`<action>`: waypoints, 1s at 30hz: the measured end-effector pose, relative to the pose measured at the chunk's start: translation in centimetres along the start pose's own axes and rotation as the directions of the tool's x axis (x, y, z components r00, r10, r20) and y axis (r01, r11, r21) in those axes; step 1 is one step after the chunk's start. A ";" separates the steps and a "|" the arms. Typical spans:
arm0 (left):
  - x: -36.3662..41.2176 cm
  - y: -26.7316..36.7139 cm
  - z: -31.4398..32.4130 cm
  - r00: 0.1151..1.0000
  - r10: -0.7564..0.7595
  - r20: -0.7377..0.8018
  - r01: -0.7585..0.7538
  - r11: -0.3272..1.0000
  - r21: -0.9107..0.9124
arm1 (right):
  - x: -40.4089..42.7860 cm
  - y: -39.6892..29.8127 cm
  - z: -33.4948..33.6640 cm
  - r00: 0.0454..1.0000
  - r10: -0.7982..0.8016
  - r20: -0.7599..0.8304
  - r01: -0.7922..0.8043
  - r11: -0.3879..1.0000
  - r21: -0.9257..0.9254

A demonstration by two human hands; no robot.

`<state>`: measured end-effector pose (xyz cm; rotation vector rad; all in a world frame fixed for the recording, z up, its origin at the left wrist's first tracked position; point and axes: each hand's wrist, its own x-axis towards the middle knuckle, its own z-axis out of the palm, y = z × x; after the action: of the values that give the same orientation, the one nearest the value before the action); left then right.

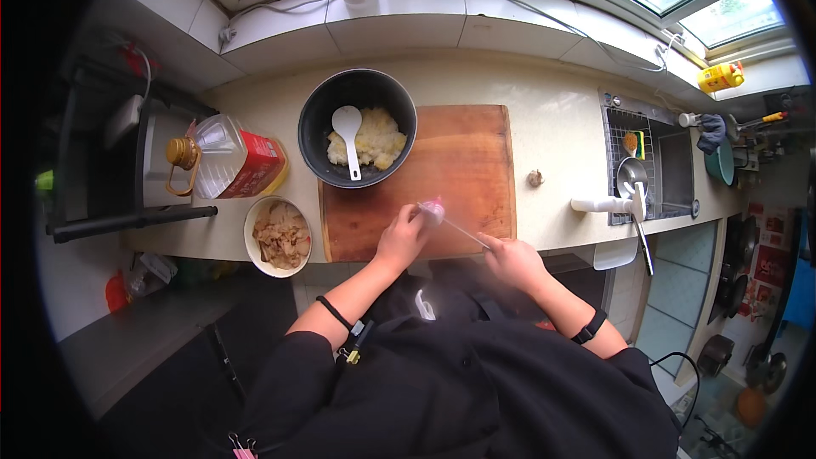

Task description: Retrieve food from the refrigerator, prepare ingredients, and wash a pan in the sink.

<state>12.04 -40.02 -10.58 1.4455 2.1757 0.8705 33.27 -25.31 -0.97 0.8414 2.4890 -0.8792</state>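
My left hand (401, 238) holds a small pink and white item (433, 210), too blurred to name, above the wooden cutting board (465, 166). In my right hand (514, 261) is a thin knife or similar long tool (465, 233), whose far end meets the pink and white item. A dark pot (307, 131) stands over the board's back left corner, with cooked rice (382, 140) and a white rice paddle (349, 134) in it. Left of the board, a bowl (252, 255) holds pale brown food pieces (280, 236).
A large oil bottle (236, 159) stands behind the bowl, beside a black rack (137, 159). Right of the board lies a small garlic-like bulb (535, 178). Farther right are a sink (676, 166), a metal pan (631, 172) and a white bottle (599, 204).
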 end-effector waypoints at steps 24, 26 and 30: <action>-2.1 0.1 -3.2 0.981 -0.138 -0.139 0.136 0.990 -0.024 | -0.1 0.0 2.0 0.971 0.141 -0.191 -0.110 0.980 0.168; -4.9 -1.2 -5.9 0.914 -0.405 -0.008 0.400 0.905 -0.146 | -0.1 0.8 2.5 0.965 0.134 -0.225 -0.095 0.979 0.178; -12.7 -5.8 -9.7 0.770 -0.619 -0.155 0.580 0.780 -0.233 | -0.1 0.4 1.9 0.968 0.196 -0.159 -0.153 0.957 0.247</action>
<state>7.14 -55.98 -7.69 0.5017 2.4293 0.9681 33.89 -26.30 -2.48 1.2528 2.4428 -1.0895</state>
